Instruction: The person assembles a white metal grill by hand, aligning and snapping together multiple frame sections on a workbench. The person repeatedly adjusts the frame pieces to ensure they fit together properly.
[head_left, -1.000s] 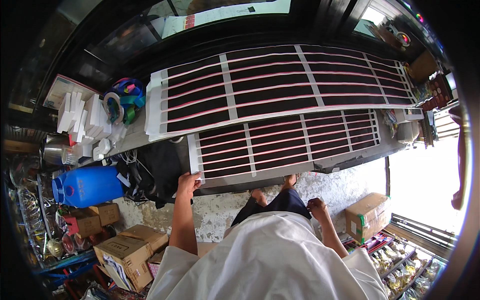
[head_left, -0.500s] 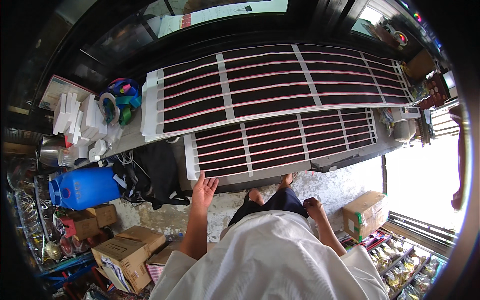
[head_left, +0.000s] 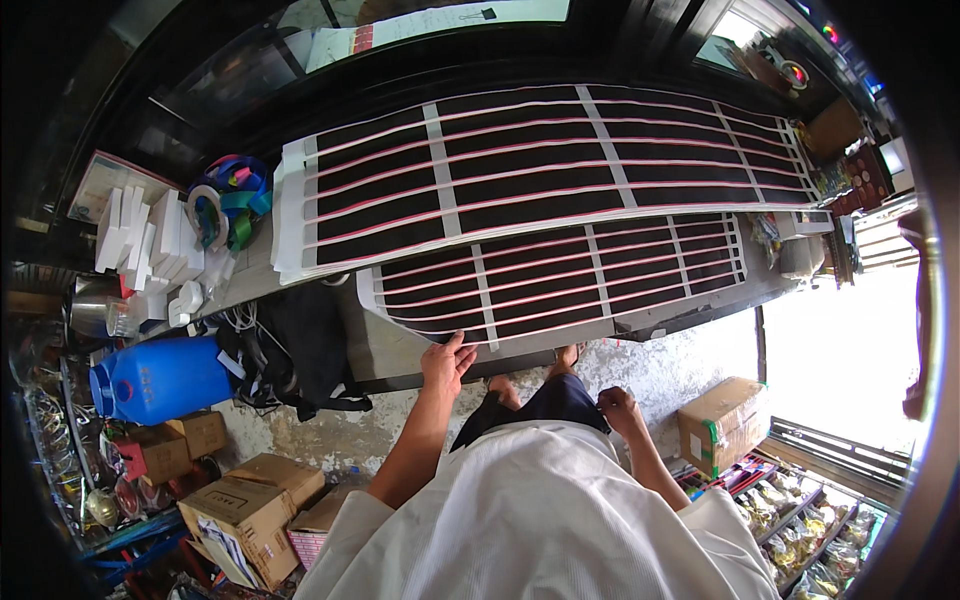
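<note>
Wearer: a person in a white shirt (head_left: 540, 520) fills the lower centre of the frame, with dark trousers and bare feet showing above it.
Right hand: the right hand (head_left: 618, 408) sits right of centre, low in the frame, curled loosely at the trouser waist; whether it pinches the cloth cannot be told.
Left hand: the left hand (head_left: 446, 362) lies just left of centre, fingers spread flat, fingertips touching the near edge of the lower black sheet with pale stripes and white crossbands (head_left: 560, 280); it grips nothing.
Lower sheet: it lies on the grey table (head_left: 400, 350) at mid-frame, its near edge overhanging toward the person.
Upper sheet: a larger, similar black striped sheet (head_left: 540, 160) lies beyond, overlapping the lower sheet's far edge.
Left side: a blue plastic jerrycan (head_left: 165, 378) stands on the floor, brown cardboard boxes (head_left: 240, 500) below it in the frame.
Far left: white foam blocks (head_left: 140, 240) and coloured tape rolls (head_left: 230, 195) rest on the table end.
Right side: a taped cardboard box (head_left: 725, 425) sits on the floor.
</note>
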